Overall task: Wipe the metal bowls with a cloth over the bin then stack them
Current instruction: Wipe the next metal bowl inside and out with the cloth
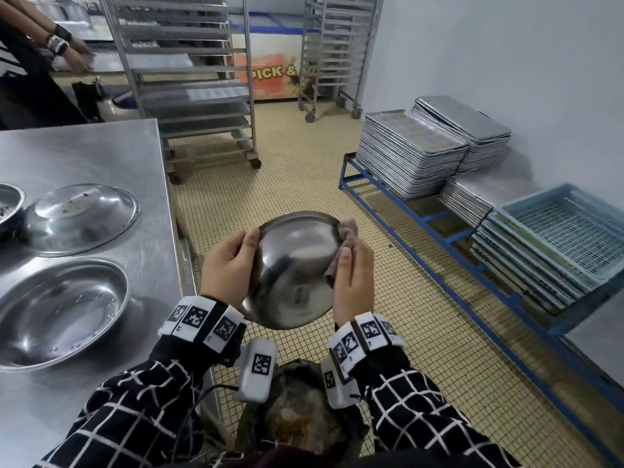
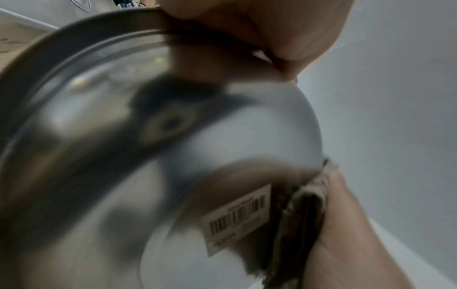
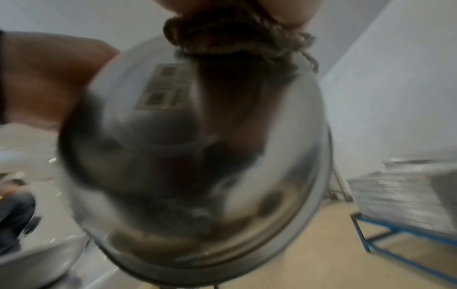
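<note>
I hold a metal bowl [image 1: 293, 271] with a barcode sticker [image 2: 237, 219] on its underside, tilted with the mouth facing away from me, above the lined bin [image 1: 297, 417]. My left hand [image 1: 229, 265] grips the bowl's left rim [image 2: 99, 35]. My right hand [image 1: 351, 282] holds a grey-brown cloth [image 1: 346, 234] against the bowl's right rim; the same cloth [image 3: 237, 37] wraps over the bowl [image 3: 197, 156] in the right wrist view. On the steel table [image 1: 101, 150] sit an upright bowl [image 1: 57, 309] and an upturned bowl [image 1: 81, 217].
Another dirty bowl [image 1: 8, 204] shows at the table's left edge. Tray racks on wheels [image 1: 189, 82] stand behind. Stacked baking trays [image 1: 415, 153] and blue crates [image 1: 553, 241] sit on a blue frame at the right. Another person's hands [image 1: 74, 55] work far left.
</note>
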